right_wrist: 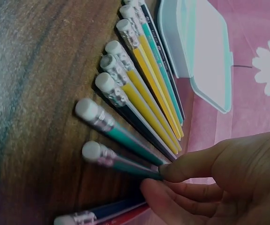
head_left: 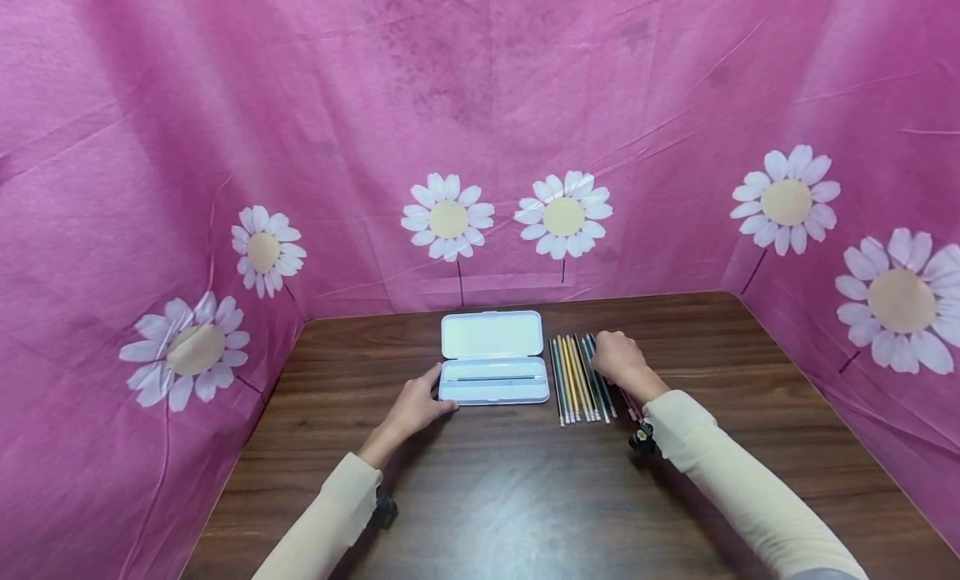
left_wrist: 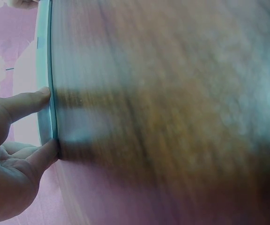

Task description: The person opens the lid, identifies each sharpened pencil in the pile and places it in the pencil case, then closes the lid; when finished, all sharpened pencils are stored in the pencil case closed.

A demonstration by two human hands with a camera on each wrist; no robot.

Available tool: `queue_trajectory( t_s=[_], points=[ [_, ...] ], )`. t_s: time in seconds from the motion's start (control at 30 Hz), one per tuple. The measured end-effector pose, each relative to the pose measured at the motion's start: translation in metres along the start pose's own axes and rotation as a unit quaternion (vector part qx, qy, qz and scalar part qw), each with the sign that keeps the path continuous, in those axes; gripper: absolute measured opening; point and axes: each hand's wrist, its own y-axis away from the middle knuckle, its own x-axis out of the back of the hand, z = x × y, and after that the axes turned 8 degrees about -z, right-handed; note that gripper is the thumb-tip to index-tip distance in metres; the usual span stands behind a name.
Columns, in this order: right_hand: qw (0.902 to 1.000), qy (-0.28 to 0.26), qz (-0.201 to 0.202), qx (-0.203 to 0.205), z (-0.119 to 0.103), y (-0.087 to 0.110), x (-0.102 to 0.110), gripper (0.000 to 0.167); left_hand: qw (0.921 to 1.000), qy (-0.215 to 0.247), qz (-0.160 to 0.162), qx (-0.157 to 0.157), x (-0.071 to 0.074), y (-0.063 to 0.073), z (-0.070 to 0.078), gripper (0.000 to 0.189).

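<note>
A white pencil case (head_left: 493, 398) lies with its lid raised toward the back. Inside it is one slim pencil (head_left: 495, 378), lying lengthwise. My left hand (head_left: 417, 407) touches the case's near left corner, thumb at the front edge and straight fingers along the left side. To the right of the case, pencils (head_left: 572, 380) with white erasers lie side by side, yellow, green and dark. My right hand (head_left: 619, 360) is over the right end of the row. Between its thumb and forefinger it pinches a green pencil (right_wrist: 121, 161), whose eraser end points toward me.
A dark blue pencil (right_wrist: 107, 209) and a red pencil (right_wrist: 125, 214) lie under my right hand, apart from the row. The wooden table (head_left: 480, 488) meets a pink cloth (head_left: 480, 105) printed with daisies at its back and sides.
</note>
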Motion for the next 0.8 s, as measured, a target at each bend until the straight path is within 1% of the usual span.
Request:
queue_trajectory(
  t_s=[0.1,0.13,0.17,0.2,0.3,0.43,0.5,0.57,0.67,0.7,0.73,0.8],
  points=[
    [0.9993,0.025,0.026,0.005,-0.017,0.018,0.006,0.013,1.0,-0.002,0.001,-0.001,0.0,0.0,0.001,0.085],
    [0.9992,0.031,0.024,-0.003,-0.027,0.025,0.012,0.015,1.0,-0.005,0.002,-0.002,0.0,0.0,0.0,0.085],
    [0.9988,0.037,0.032,-0.001,-0.03,0.029,0.013,0.016,1.0,-0.006,0.003,-0.002,0.0,0.0,0.0,0.085],
    [0.9987,0.042,0.029,-0.009,-0.038,0.035,0.017,0.017,1.0,-0.006,0.003,-0.002,0.0,0.0,0.001,0.084],
    [0.998,0.051,0.036,-0.007,-0.039,0.037,0.016,0.016,1.0,-0.005,0.003,-0.003,-0.001,-0.001,0.0,0.084],
    [0.9979,0.051,0.037,-0.014,-0.036,0.033,0.015,0.009,1.0,-0.008,0.004,-0.004,-0.001,-0.001,0.0,0.085],
    [0.9972,0.055,0.048,-0.015,-0.025,0.023,0.009,0.006,0.9999,-0.011,0.006,-0.007,-0.001,-0.001,0.0,0.085],
    [0.9976,0.052,0.042,-0.018,-0.015,0.012,0.004,0.006,0.9998,-0.013,0.008,-0.009,-0.001,-0.001,-0.001,0.085],
    [0.9976,0.047,0.043,-0.026,0.01,-0.013,-0.01,0.008,0.9998,-0.014,0.01,-0.01,-0.001,-0.002,-0.001,0.085],
    [0.998,0.041,0.038,-0.028,0.016,-0.018,-0.013,0.009,0.9998,-0.013,0.008,-0.009,-0.001,-0.002,-0.001,0.085],
    [0.9985,0.035,0.034,-0.024,0.023,-0.025,-0.016,0.01,0.9999,-0.012,0.008,-0.007,-0.001,-0.002,-0.001,0.085],
    [0.9987,0.029,0.041,-0.012,0.035,-0.036,-0.022,0.013,0.9999,-0.013,0.006,-0.005,-0.001,-0.002,-0.001,0.085]
  ],
)
